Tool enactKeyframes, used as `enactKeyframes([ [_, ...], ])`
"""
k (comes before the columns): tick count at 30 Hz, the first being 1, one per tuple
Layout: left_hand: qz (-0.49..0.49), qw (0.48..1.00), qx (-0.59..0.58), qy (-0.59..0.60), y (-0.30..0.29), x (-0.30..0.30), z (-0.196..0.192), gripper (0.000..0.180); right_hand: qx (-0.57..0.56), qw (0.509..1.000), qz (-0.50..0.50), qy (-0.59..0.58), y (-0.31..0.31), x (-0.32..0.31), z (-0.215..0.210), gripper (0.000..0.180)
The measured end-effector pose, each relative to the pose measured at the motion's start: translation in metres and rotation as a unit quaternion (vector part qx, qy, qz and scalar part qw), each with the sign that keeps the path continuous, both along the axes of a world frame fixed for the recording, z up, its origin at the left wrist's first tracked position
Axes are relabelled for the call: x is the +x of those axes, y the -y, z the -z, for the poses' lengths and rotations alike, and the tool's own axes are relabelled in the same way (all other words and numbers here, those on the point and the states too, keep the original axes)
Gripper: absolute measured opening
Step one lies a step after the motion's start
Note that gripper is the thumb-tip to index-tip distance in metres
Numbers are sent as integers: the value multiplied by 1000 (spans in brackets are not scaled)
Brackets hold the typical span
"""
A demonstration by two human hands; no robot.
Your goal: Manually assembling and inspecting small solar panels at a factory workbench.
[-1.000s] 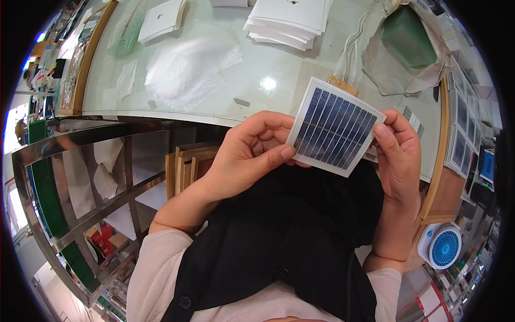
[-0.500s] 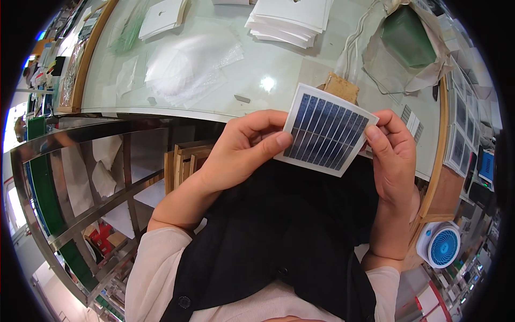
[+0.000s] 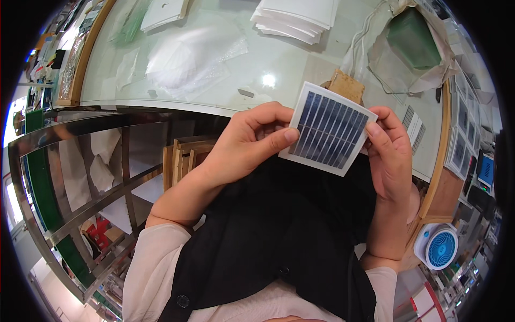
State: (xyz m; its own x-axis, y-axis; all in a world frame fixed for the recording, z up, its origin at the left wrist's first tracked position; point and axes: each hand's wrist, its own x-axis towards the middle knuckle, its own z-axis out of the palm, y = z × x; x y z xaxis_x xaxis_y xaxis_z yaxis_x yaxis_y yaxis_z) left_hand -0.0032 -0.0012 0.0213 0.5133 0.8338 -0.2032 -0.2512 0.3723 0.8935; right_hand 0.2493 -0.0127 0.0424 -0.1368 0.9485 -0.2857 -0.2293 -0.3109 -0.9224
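Note:
A small solar panel (image 3: pixel 328 130) with dark blue cells, thin pale lines and a white border is held up tilted in front of my chest, its cell side toward me. My left hand (image 3: pixel 260 134) pinches its left edge, the thumb resting on the face and the fingers behind. At the right edge my right hand (image 3: pixel 390 147) grips it near the upper corner between thumb and curled fingers. Just beyond the panel a brown block (image 3: pixel 347 86) with white cables lies on the table, partly covered by the panel.
White sheets (image 3: pixel 294 20) are stacked on the pale table (image 3: pixel 214 99), beside clear plastic film (image 3: pixel 185 59). A green block (image 3: pixel 414 38) sits in open wrapping paper at the far right. Left stands a metal rack (image 3: pixel 80 217); a blue and white fan (image 3: pixel 441 248) is at the right.
The panel and both hands have shifted only slightly, with the panel's tilt a little different. Both hands keep their hold. The view of the table has moved slightly.

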Motion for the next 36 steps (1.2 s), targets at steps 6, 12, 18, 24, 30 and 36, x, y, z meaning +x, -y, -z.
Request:
enactKeyframes([
  [6,-56,998,-24,20,2,9,1,25,-14,1000,9,-11,0,-1,2,25],
  [12,-48,998,-22,25,0,10,6,23,1,999,25,21,1,2,4,23],
  [18,-53,997,-37,28,-1,12,6,22,-7,998,20,-58,0,7,7,22],
  [24,-50,997,-40,31,-1,11,6,22,30,997,69,-36,0,-3,2,23],
  [30,-54,996,-44,48,1,10,2,23,53,996,64,32,2,-7,2,13],
  [36,-64,996,-15,54,1,12,1,26,126,990,27,60,4,-7,-1,13],
])
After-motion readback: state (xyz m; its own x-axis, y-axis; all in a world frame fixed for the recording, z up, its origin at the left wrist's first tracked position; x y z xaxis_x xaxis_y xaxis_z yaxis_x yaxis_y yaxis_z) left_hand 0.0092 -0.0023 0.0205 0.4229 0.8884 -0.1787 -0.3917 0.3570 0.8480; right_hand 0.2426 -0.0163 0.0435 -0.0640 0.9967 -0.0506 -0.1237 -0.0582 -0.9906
